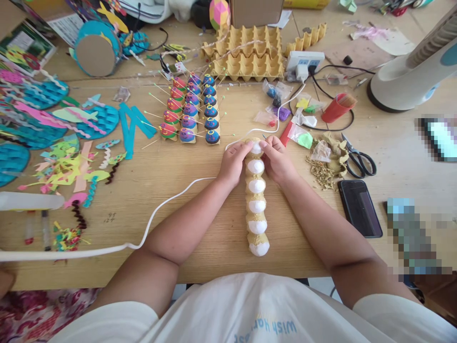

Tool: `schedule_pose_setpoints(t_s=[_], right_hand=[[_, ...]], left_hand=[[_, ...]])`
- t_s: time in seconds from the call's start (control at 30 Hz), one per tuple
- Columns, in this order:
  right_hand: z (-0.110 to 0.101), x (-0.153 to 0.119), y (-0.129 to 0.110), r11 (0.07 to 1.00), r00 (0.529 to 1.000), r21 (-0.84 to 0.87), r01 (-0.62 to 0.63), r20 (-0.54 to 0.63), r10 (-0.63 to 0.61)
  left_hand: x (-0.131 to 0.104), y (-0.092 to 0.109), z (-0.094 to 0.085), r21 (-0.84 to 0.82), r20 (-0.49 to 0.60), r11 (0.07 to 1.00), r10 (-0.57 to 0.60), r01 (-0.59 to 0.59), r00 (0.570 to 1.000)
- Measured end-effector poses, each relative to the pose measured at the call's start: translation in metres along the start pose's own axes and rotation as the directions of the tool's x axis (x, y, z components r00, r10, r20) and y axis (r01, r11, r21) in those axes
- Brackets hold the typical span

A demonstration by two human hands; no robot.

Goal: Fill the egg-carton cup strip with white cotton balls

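Note:
A strip of egg carton (253,217) lies lengthwise on the table, pointing toward me. Its bumps are topped with rounded white caps (256,186) that look like soft clay. At the strip's far end, my left hand (235,161) grips the left side, thumb on the last cap. From the right, my right hand (279,159) pinches the same end with thumb and bent fingers. A small dark tip shows by the right fingers; what it belongs to is unclear. Just beyond that hand is a red object (286,134), partly hidden.
Painted carton strips (188,119) with pins stand ahead. Egg trays (246,57) and a power strip (305,61) are behind them. Scissors (360,157), a phone (360,208) and a red cup (333,109) are right. Paper cutouts (71,166) and a white cable (153,221) are left.

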State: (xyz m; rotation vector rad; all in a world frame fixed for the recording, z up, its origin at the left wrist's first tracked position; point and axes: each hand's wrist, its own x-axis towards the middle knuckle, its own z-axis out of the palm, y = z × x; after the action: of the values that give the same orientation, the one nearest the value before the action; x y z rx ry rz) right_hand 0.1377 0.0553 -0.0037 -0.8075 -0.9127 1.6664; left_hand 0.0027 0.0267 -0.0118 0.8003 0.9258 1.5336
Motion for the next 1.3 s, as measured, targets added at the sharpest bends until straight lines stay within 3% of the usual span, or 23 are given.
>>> schedule_pose_setpoints(t_s=[0.63,0.83,1.07,1.3], right_hand=[[0.004,-0.004,-0.001,0.997,1.0,0.072,0.001,-0.013,0.0],[-0.001,-0.001,-0.003,0.975,0.998,0.215,-0.06,0.024,0.056],[0.001,-0.004,-0.009,0.964,0.99,0.226,-0.14,0.027,0.138],[0.002,-0.008,-0.015,0.935,0.978,0.291,-0.204,0.093,0.185]], left_hand=[[0.002,-0.001,0.002,-0.047,-0.007,0.998,-0.053,0.053,0.999],[0.003,0.004,0.004,-0.081,0.03,0.991,-0.107,0.109,0.994],[0.003,-0.001,-0.004,-0.04,0.092,0.995,-0.092,0.096,0.992],[0.002,-0.001,-0.003,0.018,0.078,0.996,-0.089,0.088,0.993]])
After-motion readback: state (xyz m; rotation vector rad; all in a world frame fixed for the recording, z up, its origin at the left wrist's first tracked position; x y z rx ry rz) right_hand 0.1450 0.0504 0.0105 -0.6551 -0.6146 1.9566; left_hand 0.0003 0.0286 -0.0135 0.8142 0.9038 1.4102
